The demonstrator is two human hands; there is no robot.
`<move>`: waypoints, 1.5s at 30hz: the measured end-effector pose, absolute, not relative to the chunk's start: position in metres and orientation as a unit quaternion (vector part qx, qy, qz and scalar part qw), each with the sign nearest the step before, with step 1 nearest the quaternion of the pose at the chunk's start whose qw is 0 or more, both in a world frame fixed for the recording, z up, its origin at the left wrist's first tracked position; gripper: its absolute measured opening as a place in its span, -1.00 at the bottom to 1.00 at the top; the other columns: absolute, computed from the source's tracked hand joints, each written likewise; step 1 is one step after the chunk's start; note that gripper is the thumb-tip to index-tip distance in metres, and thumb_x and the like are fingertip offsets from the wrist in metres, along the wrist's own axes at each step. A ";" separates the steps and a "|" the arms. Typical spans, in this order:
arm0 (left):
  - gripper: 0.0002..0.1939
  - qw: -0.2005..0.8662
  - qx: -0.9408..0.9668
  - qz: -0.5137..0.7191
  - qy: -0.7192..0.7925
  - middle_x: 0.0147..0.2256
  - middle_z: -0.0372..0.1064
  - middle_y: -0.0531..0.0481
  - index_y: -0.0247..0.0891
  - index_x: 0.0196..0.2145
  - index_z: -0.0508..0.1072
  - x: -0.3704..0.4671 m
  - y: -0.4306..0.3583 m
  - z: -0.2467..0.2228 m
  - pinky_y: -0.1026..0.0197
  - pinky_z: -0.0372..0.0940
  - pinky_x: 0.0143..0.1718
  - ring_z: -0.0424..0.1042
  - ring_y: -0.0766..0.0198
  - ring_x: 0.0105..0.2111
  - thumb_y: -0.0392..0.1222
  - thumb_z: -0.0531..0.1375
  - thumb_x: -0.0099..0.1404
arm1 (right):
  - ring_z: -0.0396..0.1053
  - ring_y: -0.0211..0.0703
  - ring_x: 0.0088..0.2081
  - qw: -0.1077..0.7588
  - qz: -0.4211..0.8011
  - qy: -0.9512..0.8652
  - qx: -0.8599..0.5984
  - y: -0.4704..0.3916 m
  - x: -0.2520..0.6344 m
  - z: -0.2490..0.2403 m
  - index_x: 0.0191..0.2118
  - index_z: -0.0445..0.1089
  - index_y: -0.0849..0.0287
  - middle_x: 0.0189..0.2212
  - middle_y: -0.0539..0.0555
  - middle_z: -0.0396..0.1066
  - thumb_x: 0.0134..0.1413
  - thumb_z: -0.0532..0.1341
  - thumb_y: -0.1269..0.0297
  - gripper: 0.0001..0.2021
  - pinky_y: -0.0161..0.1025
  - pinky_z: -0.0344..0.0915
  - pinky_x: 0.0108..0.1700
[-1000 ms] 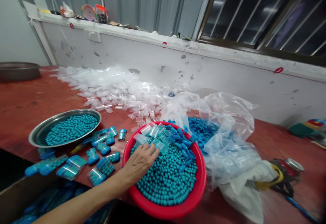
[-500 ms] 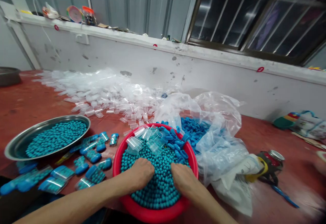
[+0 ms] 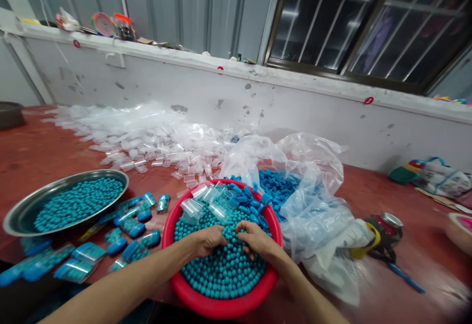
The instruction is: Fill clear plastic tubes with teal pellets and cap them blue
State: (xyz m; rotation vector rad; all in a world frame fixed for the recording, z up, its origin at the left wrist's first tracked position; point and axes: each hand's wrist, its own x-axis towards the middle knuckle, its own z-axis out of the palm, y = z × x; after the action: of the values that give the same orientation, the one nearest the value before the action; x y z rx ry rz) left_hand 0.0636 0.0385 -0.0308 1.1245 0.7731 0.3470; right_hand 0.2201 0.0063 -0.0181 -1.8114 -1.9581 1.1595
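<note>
A red basin (image 3: 225, 309) holds many turquoise beads (image 3: 217, 279), with clear plastic cases (image 3: 192, 208) and blue caps (image 3: 252, 206) on top toward its far side. My left hand (image 3: 211, 240) is over the beads left of the middle, its fingers curled together at the bead surface; what they hold, if anything, is hidden. Just to the right, my right hand (image 3: 256, 239) touches the beads with its fingers bent and somewhat apart. A small gap with beads showing separates the two hands.
Left of the basin are filled cases (image 3: 89, 251) and a metal tray (image 3: 11, 220) of beads. Behind lies a heap of clear cases (image 3: 147, 132). A plastic bag (image 3: 313, 211) with blue caps, a jar (image 3: 391, 221) and a blue pen-like item (image 3: 406, 278) are on the right.
My hands have come closer together over the beads. The right fingers have gone from curled to more spread, and the left fingertips now show. The whole view has shifted slightly.
</note>
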 end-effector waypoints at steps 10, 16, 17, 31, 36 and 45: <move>-0.74 0.813 0.426 0.210 0.336 -0.57 0.28 0.12 -0.32 -0.38 0.31 0.046 0.035 -0.020 0.30 0.16 -0.50 0.27 0.41 -0.59 -0.26 0.24 -0.09 | 0.33 -0.17 -0.22 0.104 0.173 -0.772 -0.603 -0.033 0.222 0.004 -0.22 0.36 0.08 -0.27 0.05 0.32 0.07 -0.03 0.41 -0.74 -0.30 0.21 -0.20; -0.63 0.817 0.412 0.198 0.353 -0.48 0.34 0.09 -0.23 -0.24 0.26 0.042 0.025 -0.010 0.30 0.14 -0.54 0.34 0.35 -0.57 -0.16 0.22 -0.03 | 0.28 -0.16 -0.09 0.215 0.210 -0.750 -0.590 -0.031 0.215 0.005 0.06 0.16 0.15 -0.11 0.10 0.32 0.07 -0.01 0.37 -0.61 -0.26 0.18 -0.05; -0.62 0.811 0.416 0.192 0.365 -0.47 0.35 0.09 -0.22 -0.21 0.26 0.042 0.023 -0.007 0.31 0.12 -0.56 0.34 0.33 -0.57 -0.17 0.21 -0.03 | 0.27 -0.16 -0.08 0.233 0.227 -0.748 -0.578 -0.031 0.213 0.004 0.08 0.13 0.16 -0.10 0.10 0.32 0.07 0.00 0.37 -0.59 -0.25 0.17 -0.03; -0.69 0.666 0.568 0.216 0.432 -0.56 0.30 0.09 -0.36 -0.46 0.40 0.038 0.010 -0.013 0.34 0.09 -0.52 0.22 0.39 -0.55 -0.06 0.24 -0.11 | 0.38 -0.13 -0.30 0.086 0.161 -0.806 -0.563 -0.047 0.194 0.015 -0.25 0.29 0.16 -0.35 0.05 0.43 0.06 0.06 0.30 -0.86 -0.33 0.20 -0.35; -0.58 0.716 0.497 0.197 0.449 -0.61 0.22 0.17 -0.25 -0.36 0.25 0.037 0.009 -0.014 0.39 0.03 -0.69 0.23 0.40 -0.66 0.11 0.20 -0.06 | 0.38 -0.14 -0.36 -0.003 0.087 -0.815 -0.573 -0.044 0.209 0.014 -0.35 0.32 0.12 -0.38 0.03 0.42 0.07 0.05 0.31 -0.88 -0.33 0.16 -0.44; -0.55 0.733 0.449 0.233 0.454 -0.59 0.29 0.14 -0.25 -0.30 0.19 0.034 0.014 -0.018 0.42 -0.01 -0.72 0.26 0.43 -0.69 0.09 0.19 -0.04 | 0.31 -0.09 -0.28 -0.031 0.013 -0.792 -0.609 -0.013 0.218 0.004 -0.22 0.30 0.10 -0.26 0.08 0.31 0.15 -0.06 0.41 -0.79 -0.28 0.16 -0.40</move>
State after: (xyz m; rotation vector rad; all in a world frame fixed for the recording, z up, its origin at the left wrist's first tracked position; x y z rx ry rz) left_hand 0.0342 0.0143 -0.0175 0.9880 0.9989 0.5117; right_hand 0.2183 -0.0129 0.0039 -1.9521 -2.5395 0.0403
